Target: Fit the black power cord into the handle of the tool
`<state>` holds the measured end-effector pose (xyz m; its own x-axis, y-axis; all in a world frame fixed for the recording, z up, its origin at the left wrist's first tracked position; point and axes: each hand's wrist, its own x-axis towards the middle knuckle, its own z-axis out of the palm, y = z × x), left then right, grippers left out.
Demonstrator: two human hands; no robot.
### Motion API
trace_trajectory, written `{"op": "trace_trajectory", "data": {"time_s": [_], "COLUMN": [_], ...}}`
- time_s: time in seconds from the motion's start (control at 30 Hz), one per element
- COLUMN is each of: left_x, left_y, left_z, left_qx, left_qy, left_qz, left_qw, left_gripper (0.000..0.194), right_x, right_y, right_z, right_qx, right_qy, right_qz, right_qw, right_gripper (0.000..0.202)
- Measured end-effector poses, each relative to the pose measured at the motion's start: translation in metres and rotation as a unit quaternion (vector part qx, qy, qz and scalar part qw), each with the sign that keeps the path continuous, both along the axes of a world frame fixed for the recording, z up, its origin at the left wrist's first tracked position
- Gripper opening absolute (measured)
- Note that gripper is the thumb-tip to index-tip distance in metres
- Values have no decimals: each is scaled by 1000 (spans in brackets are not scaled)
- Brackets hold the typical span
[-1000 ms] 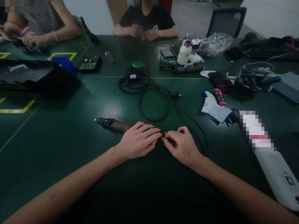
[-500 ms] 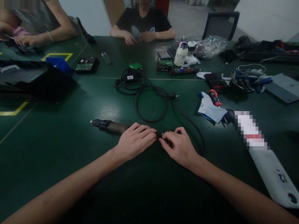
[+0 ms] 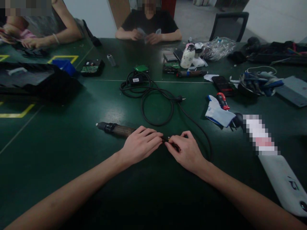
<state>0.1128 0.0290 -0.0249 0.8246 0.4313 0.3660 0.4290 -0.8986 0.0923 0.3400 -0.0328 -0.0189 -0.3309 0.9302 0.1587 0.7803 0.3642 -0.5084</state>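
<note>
An electric screwdriver with a brown grip and dark nose lies on the green table, its tip toward the left. My left hand is wrapped over its rear end, fingers close together. Just to the right, my right hand pinches a small dark connector at the tool's tail; fingers hide most of it, and I cannot tell whether it is seated. A black cord loops beyond my hands and runs down behind the right one. On it are a labelled power adapter and a plug.
On the right lie a white and blue glove, a red screwdriver and a long white power strip. Another electric screwdriver lies near a floral bottle. A black bin stands left. Two people sit across the table.
The whole view has shifted slightly. Both my hands keep their hold at the screwdriver's tail. The hands of the person opposite have moved a little.
</note>
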Motion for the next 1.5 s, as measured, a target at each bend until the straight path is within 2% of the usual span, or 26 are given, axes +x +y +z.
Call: {"op": "trace_trajectory", "data": {"time_s": [0.1, 0.5, 0.67, 0.83, 1.0, 1.17, 1.33, 1.5], "left_x": [0, 1, 1, 1, 1, 0, -1, 1], "left_y": [-1, 0, 0, 0, 0, -1, 0, -1], "left_z": [1, 1, 0, 1, 1, 2, 1, 3], "left_qx": [-2, -4, 10, -5, 5, -16, 2, -5], "left_qy": [1, 13, 14, 18, 20, 22, 23, 20], "left_qz": [14, 0, 7, -4, 10, -2, 10, 0], "left_qw": [1000, 1000, 1000, 1000, 1000, 1000, 1000, 1000], "left_gripper": [19, 24, 17, 25, 17, 24, 18, 24], "right_x": [0, -1, 0, 0, -1, -1, -2, -3], "right_y": [0, 0, 0, 1, 1, 0, 0, -1], "right_z": [0, 1, 1, -1, -1, 0, 0, 2], "right_qx": [0, 1, -1, 1, 4, 2, 6, 2], "right_qy": [-4, -13, -12, -9, -7, -13, -7, -12], "right_qz": [0, 0, 3, 3, 3, 7, 2, 3], "right_qw": [1000, 1000, 1000, 1000, 1000, 1000, 1000, 1000], "right_gripper": [21, 21, 21, 20, 21, 20, 20, 20]}}
